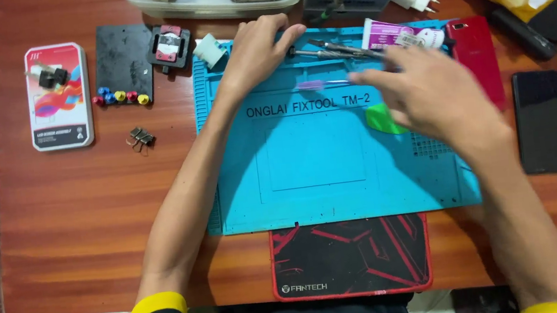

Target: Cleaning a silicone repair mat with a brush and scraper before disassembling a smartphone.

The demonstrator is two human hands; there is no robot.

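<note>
Thin metal tools (340, 49) meet left hand's (255, 47) curled fingertips; right hand (425, 91) hovers open, blurred.

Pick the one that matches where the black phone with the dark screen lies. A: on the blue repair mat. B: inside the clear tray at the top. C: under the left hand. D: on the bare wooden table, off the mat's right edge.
D: the black phone lies flat on the wooden table, apart from the blue repair mat, beyond the right hand.
</note>
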